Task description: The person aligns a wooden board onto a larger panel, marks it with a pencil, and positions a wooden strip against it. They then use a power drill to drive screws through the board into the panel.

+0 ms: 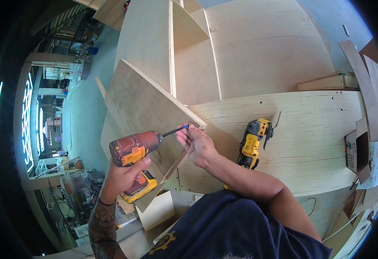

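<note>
Cordless drill (132, 149) | gripped in left hand (126, 175), bit at corner of tilted plywood panel (143, 108) | right hand (197, 144) pinches at bit tip, fastener too small to tell | risk: bit slips into fingers; panel shifts | oscillating tool (253, 142) idle on desk (309, 138).

The drill (135, 151) in the left hand (122, 177) has a worn, dull orange plastic body and dark metal bit (174, 130); the panel (148, 110) is pale, matt plywood – raw edges – and the oscillating tool (253, 142) glossy yellow-and-black plastic
</note>
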Demonstrator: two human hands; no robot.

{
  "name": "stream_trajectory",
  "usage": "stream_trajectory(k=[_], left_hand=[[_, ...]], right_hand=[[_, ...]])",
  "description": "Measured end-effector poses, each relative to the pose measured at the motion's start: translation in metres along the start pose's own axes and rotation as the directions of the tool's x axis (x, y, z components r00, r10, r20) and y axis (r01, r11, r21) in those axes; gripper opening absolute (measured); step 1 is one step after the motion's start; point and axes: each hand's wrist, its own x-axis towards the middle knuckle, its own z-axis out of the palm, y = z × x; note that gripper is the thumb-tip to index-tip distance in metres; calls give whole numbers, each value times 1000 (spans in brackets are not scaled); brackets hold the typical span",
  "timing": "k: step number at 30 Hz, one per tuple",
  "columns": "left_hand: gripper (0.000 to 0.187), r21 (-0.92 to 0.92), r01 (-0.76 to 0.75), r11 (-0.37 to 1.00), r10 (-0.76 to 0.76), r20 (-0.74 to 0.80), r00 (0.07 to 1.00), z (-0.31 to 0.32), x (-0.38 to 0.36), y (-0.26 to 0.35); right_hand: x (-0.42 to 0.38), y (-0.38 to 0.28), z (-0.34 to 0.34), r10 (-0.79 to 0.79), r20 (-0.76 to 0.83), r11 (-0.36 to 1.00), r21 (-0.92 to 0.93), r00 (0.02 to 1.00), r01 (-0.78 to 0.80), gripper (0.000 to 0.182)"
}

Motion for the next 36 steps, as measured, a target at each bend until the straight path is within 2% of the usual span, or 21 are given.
stream_trajectory(k=[6,11,13,14,15,16,17,19,20,21,22,23,26,30,32,34,36], left_hand=[[18,94,73,993,-80,75,994,-10,13,27],[20,186,116,976,-132,76,988,-13,25,41],[21,198,132,971,-152,89,984,-15,30,49],[22,200,131,971,-153,100,983,-14,32,52],[22,199,131,971,-155,110,982,-14,33,54],[26,224,116,968,-142,104,984,-14,34,53],[26,209,123,970,-145,94,985,-14,35,53],[32,237,99,966,-131,123,984,-15,36,53],[37,261,99,960,-137,132,982,-17,36,54],[37,248,101,963,-133,118,984,-18,36,54],[37,273,37,961,-77,134,988,-19,35,54],[38,297,-25,955,-22,153,988,-19,34,53],[38,321,31,947,-87,162,983,-22,31,56],[37,298,-20,954,-26,151,988,-24,29,52],[37,315,-5,949,-47,155,987,-25,29,50],[38,304,-7,953,-43,157,987,-26,29,49],[38,295,-8,955,-41,159,986,-26,29,49]], right_hand=[[0,2,1,-6,-41,1000,-19,999,5,21],[-3,-1,-2,-13,-43,999,-40,999,11,22],[-9,-3,-11,-96,-131,961,-270,987,57,19],[-8,1,-20,-87,-132,959,-279,987,48,19],[-8,5,-25,-373,-159,790,-572,914,223,21],[-7,8,-30,-626,-81,499,-806,776,318,25],[-6,9,-36,-619,-72,489,-814,782,312,25],[-18,3,-20,-616,108,300,-884,780,359,34],[-16,3,-20,-607,120,289,-887,786,359,34],[-12,0,-22,-613,173,208,-906,771,369,35],[-7,-2,-24,-616,227,126,-917,754,379,37],[-3,-4,-27,-606,240,115,-917,758,382,37],[3,-7,-30,-607,193,151,-924,771,351,35],[0,-10,-23,-599,157,201,-920,785,337,34],[0,-10,-22,-595,151,220,-914,789,341,34],[2,-11,-23,-584,144,299,-876,799,377,34],[3,-12,-24,-580,149,291,-881,801,374,35]])
